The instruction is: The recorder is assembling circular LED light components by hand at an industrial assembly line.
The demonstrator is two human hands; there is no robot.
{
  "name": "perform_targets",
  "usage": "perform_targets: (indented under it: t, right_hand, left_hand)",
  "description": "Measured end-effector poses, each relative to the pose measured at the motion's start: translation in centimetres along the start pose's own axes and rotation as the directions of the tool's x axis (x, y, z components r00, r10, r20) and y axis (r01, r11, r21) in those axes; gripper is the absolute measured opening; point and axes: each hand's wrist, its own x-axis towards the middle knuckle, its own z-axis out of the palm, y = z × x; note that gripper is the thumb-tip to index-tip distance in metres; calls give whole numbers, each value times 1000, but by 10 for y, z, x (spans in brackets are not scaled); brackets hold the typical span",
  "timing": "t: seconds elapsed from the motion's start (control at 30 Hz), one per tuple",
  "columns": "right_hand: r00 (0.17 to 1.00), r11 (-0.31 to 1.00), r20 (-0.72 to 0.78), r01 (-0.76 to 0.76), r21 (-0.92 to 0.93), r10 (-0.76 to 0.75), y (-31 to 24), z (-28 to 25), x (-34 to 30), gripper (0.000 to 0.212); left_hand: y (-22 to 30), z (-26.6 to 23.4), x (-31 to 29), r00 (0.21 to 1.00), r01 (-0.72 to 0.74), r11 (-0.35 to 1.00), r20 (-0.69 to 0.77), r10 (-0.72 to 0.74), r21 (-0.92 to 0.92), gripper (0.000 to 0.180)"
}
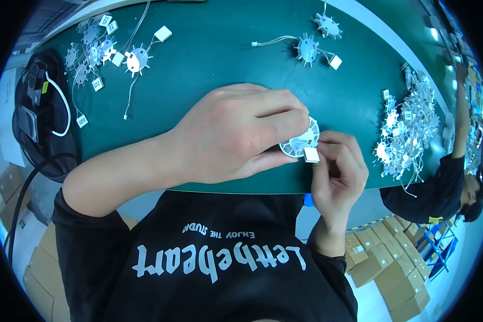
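Note:
My left hand (241,129) is closed on a round, clear-white plastic disc (293,147) with slotted spokes, just above the front edge of the green table. Its fingers cover the disc's upper left part. A small white square block (311,155) sits at the disc's lower right rim. My right hand (342,167) is closed beside that block, thumb and index finger bent toward the rim. What lies between the right fingertips is too small to make out.
Similar pronged discs with wires and white blocks lie in a cluster (94,52) at far left, a few at the back (307,49), and a large heap (410,126) at right. A black bag-like item (43,115) borders the left edge. Another person (440,188) is beyond the right side, near cardboard boxes (392,257).

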Motion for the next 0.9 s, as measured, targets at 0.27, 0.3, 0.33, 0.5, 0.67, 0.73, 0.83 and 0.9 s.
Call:
perform_targets:
  t: [0.27, 0.3, 0.33, 0.5, 0.67, 0.73, 0.83, 0.9]
  right_hand:
    - [980, 974, -25, 197, 108, -196, -18, -29, 28, 39]
    - [991, 948, 106, 39, 316, -77, -20, -32, 38, 46]
    - [959, 850, 283, -173, 498, 30, -16, -27, 45, 52]
    - [995, 894, 87, -90, 439, 57, -11, -59, 203, 56]
    - [956, 935, -84, -252, 250, 281, 45, -91, 476, 62]
    - [967, 961, -126, -195, 197, 222, 81, -83, 564, 72]
    - [919, 934, -299, -315, -167, 256, 107, -71, 638, 70]
    - [925, 874, -363, -268, -405, 115, 100, -57, 654, 73]
  left_hand:
    - [6, 1, -4, 975, -172, 984, -135, 176, 41, 45]
    - [2, 5, -4, 956, -204, 979, -216, 198, -7, 47]
    - [-2, 6, -8, 944, -214, 975, -271, 188, -66, 50]
    - [3, -9, -5, 877, 28, 995, -476, -72, -98, 49]
    - [-1, -13, -2, 988, 10, 1000, -156, -13, -22, 45]
    - [-8, -8, -1, 996, -4, 998, -92, -2, -66, 42]
    - [-23, -2, -3, 997, -17, 993, -75, 8, -117, 39]
    - [-22, -3, -4, 997, -5, 992, -71, -4, -129, 38]
